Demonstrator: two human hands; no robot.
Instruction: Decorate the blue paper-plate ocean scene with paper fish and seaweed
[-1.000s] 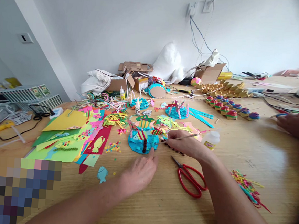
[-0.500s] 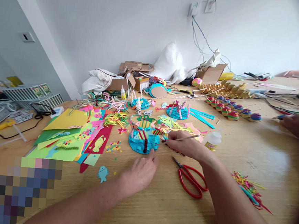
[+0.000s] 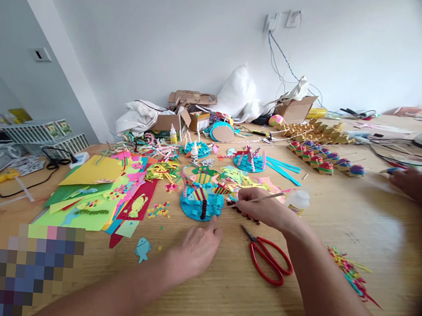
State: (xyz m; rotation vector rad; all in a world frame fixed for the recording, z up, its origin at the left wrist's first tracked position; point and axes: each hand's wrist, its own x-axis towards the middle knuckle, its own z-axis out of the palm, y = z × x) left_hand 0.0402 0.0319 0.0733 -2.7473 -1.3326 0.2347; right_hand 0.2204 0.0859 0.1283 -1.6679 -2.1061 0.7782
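Observation:
A round blue paper base [image 3: 188, 211] sits before me with striped paper fish [image 3: 198, 194] and a dark brown pipe-cleaner post [image 3: 204, 209] standing on it. The fingertips of my left hand [image 3: 198, 247] rest at its front rim, index finger stretched out. My right hand [image 3: 256, 205] pinches a thin wooden stick [image 3: 271, 197], its tip low at the right side of the base. Dark brown pipe-cleaner pieces [image 3: 253, 219] lie under that hand. Red-handled scissors [image 3: 267, 257] lie below my right wrist. Behind the wrist is a clear glue bottle [image 3: 300, 200].
Coloured paper sheets [image 3: 80, 186] are stacked on the left, near a blue paper fish [image 3: 143, 250]. Another decorated blue base [image 3: 249, 161] and painted egg-carton pieces [image 3: 322, 166] stand further back. Paper strips [image 3: 351, 271] lie right. Another person's hand [image 3: 411, 183] is at the right edge.
The whole view has shifted slightly, with the background lower in the picture. Both hands keep nearly the same place at the blue base, and the stick stays in my right hand.

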